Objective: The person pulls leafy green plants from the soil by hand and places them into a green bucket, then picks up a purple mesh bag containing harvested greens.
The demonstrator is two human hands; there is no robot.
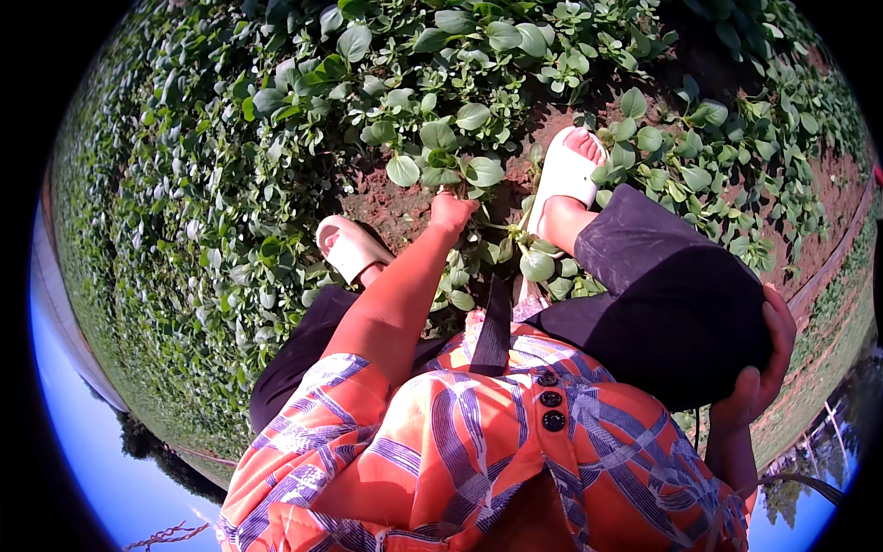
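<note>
My left hand (452,213) is closed at the base of a leafy green plant (439,138), whose broad rounded leaves spread just beyond the fingers. Reddish soil (391,204) shows beside the fist. The plant's lower stem and root are hidden by the hand. Off to the right, my right hand (762,363) rests against the side of my bent knee in dark trousers (690,304); its thumb is apart from its fingers and it holds nothing. Other broad-leaved plants (537,265) grow close below my left hand, between my feet.
Dense low greenery (212,184) covers the ground on the left and ahead. My feet, in pale slippers (563,170), stand on either side of my left hand. A dark strap (495,327) hangs down in front of my patterned orange shirt. More bare reddish soil (819,244) shows at the right.
</note>
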